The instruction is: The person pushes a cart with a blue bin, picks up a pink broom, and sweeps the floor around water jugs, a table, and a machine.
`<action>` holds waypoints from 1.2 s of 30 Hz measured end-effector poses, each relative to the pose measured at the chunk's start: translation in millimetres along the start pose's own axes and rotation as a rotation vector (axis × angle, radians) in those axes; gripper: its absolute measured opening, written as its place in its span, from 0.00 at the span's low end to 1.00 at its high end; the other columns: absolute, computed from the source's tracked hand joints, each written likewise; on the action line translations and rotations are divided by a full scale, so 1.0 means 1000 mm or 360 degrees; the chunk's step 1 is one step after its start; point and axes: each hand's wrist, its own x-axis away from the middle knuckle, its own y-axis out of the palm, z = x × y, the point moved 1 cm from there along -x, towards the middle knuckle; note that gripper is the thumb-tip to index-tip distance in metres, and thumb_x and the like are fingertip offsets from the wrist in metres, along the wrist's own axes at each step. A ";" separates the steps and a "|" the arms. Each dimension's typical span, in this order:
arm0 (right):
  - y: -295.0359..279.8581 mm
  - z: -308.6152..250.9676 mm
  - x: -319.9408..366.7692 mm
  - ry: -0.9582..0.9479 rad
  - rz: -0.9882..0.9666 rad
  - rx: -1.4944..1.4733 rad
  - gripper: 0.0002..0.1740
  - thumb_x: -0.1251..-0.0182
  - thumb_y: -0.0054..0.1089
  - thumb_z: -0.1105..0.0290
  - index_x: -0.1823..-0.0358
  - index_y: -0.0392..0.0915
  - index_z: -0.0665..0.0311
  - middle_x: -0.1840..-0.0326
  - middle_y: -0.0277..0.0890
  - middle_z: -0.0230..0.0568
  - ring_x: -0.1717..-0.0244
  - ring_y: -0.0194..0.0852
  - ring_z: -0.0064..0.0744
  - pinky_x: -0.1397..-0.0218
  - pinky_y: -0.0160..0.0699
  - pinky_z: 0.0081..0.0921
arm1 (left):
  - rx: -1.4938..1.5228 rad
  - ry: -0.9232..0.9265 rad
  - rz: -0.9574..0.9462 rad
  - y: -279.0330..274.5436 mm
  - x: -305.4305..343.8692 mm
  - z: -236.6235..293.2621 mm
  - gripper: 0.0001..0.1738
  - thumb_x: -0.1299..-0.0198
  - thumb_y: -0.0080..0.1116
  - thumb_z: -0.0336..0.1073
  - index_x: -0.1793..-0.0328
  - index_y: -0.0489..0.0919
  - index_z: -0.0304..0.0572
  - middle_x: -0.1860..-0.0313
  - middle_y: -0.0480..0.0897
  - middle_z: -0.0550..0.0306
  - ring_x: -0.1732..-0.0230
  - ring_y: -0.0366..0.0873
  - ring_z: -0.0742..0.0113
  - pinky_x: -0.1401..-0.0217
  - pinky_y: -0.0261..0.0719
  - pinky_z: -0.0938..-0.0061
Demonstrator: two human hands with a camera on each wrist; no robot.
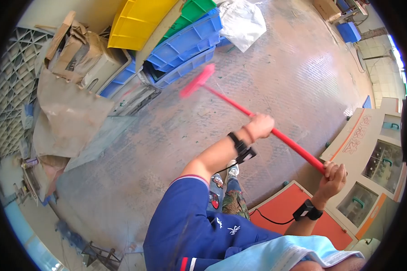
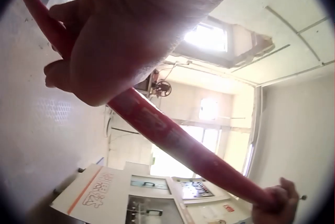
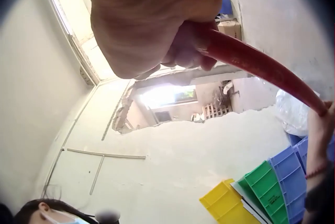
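A red-handled broom [image 1: 298, 148] slants across the head view, its pinkish-red head [image 1: 197, 81] blurred over the floor by the blue crates. My left hand [image 1: 260, 126] grips the handle around its middle, fingers wrapped over it. At the handle's upper end, my right hand [image 1: 333, 179] holds on with curled fingers. In the left wrist view the handle [image 2: 167, 135] runs from under the left hand [image 2: 125, 30] down to the right hand [image 2: 277, 203]. The right wrist view has the right hand [image 3: 157, 20] around the handle's end.
Stacked blue crates [image 1: 185, 40], a yellow crate [image 1: 138, 22] and a white bag [image 1: 242, 22] stand ahead. Cardboard and sheeting [image 1: 70, 117] lie at left. A cream machine cabinet [image 1: 348, 149] and an orange-red panel [image 1: 298, 212] are close on the right. Small debris dots the floor [image 1: 135, 176].
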 end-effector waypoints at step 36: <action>0.043 -0.040 -0.007 -0.0120 -0.1224 0.0029 0.20 0.38 0.32 0.78 0.90 0.56 0.65 0.90 0.52 0.33 0.86 0.47 0.22 0.75 0.56 0.26 | 0.0426 -0.0666 0.0671 0.035 0.102 0.015 0.07 0.64 0.56 0.33 0.77 0.77 0.38 0.76 0.78 0.43 0.70 0.78 0.46 0.66 0.76 0.59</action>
